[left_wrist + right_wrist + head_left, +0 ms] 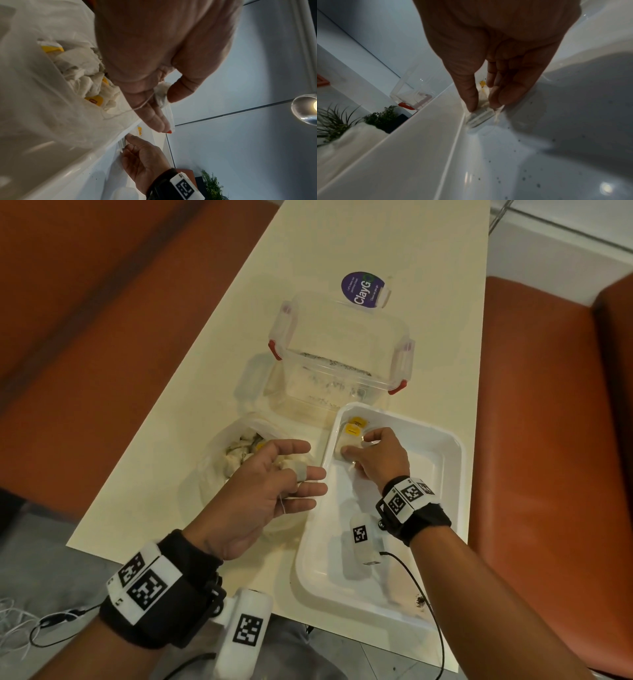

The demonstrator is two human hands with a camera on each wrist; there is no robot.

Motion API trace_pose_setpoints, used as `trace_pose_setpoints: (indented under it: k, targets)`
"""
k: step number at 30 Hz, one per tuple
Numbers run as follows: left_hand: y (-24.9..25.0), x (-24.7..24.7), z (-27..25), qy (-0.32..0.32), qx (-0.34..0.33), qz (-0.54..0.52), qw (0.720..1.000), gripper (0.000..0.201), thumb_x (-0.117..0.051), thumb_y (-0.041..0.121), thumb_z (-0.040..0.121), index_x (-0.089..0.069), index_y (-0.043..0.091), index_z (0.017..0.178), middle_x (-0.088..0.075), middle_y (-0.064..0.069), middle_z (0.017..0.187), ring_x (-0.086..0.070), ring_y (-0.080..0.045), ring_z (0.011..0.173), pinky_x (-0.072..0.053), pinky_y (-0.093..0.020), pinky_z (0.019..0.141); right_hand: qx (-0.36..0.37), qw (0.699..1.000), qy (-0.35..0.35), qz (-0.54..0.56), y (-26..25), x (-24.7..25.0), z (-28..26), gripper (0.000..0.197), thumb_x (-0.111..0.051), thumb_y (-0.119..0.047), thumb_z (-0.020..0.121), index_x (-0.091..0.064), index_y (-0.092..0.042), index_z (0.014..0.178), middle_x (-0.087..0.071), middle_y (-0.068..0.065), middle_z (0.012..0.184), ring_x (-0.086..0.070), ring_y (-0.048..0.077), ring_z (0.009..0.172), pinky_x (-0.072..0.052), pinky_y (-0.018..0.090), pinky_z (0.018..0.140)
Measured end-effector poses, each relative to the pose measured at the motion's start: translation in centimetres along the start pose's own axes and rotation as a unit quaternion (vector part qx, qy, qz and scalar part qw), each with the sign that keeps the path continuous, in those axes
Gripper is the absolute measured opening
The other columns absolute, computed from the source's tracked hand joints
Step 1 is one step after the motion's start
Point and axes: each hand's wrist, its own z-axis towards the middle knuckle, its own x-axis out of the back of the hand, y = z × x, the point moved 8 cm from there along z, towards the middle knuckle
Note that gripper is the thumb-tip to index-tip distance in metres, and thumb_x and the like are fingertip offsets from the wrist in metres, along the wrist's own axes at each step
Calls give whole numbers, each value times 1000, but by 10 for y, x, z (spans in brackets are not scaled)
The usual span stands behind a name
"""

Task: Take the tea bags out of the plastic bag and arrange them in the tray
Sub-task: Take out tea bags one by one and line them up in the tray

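1. At far left we see an orange bench seat (85, 344) running along the tabletop (342, 244) edge, with bare cream surface between that edge and the plastic bag (219, 474).
2. The plastic bag lies open on the tabletop, touching the tray's left rim; a heap of tea bags (239, 453) with yellow tags sits inside.
3. Our left hand (260, 494) hovers over the bag's right side, its fingers (308, 489) mostly straight and spread toward the tray, while two of them pinch one tea bag (160, 93), its string trailing across the palm.
4. A clear lidless container (342, 354) with red clips stands behind, just beyond the tray's far edge.
5. The white tray (448, 508) sits at the tabletop's near right; most of its floor lies open.
6. Our right hand (376, 457) pinches a tea bag (479, 117) against the floor in the tray's far left corner, beside two yellow tags (354, 426).
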Motion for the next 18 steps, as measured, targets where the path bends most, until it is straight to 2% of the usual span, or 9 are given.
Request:
trace_pose_setpoints:
  k: [7,10,13,16,18]
  targets:
    - [5,-9,0,-20,-16,-24,999,43,-47,-10,95,-56,18,127,-69,-19,121,-71,-30,107,-55,-41,92,16,1000,4,-19,0,-4,6,51,-83,-48,58,-50,-32,94,-72,-2,93,-72,26,84,-59,45,83]
    - [7,-13,0,-39,-17,-57,997,53,-57,-4,80,-55,18,128,-70,-19,120,-70,-31,110,-54,-43,95,14,1000,7,-6,2,-3,6,50,-81,-49,59,-50,-32,94,-72,-3,95,-72,25,84,-58,45,84]
    - [8,-15,-1,-57,-10,-89,994,64,-51,-2,70,-56,19,129,-71,-18,119,-69,-32,112,-53,-43,96,16,1000,22,15,1,3,1,46,-77,-52,64,-49,-33,97,-72,-4,94,-72,23,84,-58,46,85]
    - [9,-14,-1,-58,-11,-89,994,55,-48,-10,85,-56,20,131,-70,-19,121,-68,-32,112,-52,-43,97,43,998,42,36,-14,15,-16,39,-73,-52,71,-48,-35,95,-69,-6,83,-71,21,80,-58,49,82]
    - [8,-11,1,-44,-10,-96,994,46,-44,-6,95,-56,19,131,-70,-19,120,-69,-31,111,-52,-43,97,95,993,35,60,-36,24,-39,28,-74,-43,79,-52,-33,92,-67,-8,80,-70,18,73,-59,47,77]
